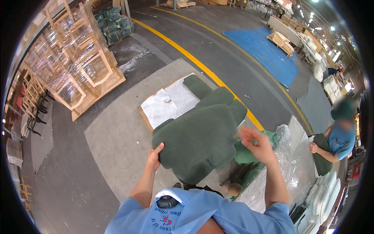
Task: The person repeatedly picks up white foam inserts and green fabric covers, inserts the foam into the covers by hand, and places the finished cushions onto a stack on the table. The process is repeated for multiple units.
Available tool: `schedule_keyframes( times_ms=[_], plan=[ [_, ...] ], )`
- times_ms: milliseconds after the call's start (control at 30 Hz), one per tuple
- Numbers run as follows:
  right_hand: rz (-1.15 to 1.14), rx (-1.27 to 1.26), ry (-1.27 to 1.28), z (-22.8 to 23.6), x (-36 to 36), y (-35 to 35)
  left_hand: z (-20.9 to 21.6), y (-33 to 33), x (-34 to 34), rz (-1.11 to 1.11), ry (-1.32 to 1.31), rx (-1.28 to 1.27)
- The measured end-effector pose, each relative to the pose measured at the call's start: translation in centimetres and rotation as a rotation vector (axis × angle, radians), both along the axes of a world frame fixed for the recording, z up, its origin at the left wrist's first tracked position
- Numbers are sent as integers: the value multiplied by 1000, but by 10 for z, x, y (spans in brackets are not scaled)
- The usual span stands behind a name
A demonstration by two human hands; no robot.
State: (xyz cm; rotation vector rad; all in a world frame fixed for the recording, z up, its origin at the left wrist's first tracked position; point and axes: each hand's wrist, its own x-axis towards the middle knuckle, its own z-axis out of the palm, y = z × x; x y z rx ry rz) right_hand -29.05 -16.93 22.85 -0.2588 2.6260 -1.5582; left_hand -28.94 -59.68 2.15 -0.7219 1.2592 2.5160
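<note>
A large dark green upholstered cushion (194, 132) lies tilted in front of me. My left hand (156, 153) grips its left edge, thumb on top and the other fingers hidden underneath. My right hand (256, 145) is raised by the cushion's right end, its fingers apart and nothing in them. More green cushions are below and behind the held one; one far cushion (198, 85) rests on a white sheet (163, 107) spread over a brown board.
Clear plastic wrap (286, 167) covers a surface at my right, with green bagging (246, 154) beside it. A co-worker (338, 136) handles another green piece at far right. Wrapped wooden chair frames (78, 62) stand on a pallet at left. A yellow line (187, 54) crosses the floor.
</note>
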Motion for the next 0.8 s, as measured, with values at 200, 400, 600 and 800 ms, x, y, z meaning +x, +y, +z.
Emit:
schedule_keyframes(
  times_ms=[200, 400, 600, 800],
  plan=[
    [-232, 97, -316, -107, 87, 56, -47, 3, -36, 11, -134, -15],
    [-621, -275, -599, -142, 157, 21, -48, -9, -40, -54, -164, 183],
    [-676, -307, -455, -137, 169, -43, -43, -29, -53, -117, -61, 263],
    [-757, -321, -556, -149, 197, -122, -50, -49, -68, -166, -82, 245]
  ],
)
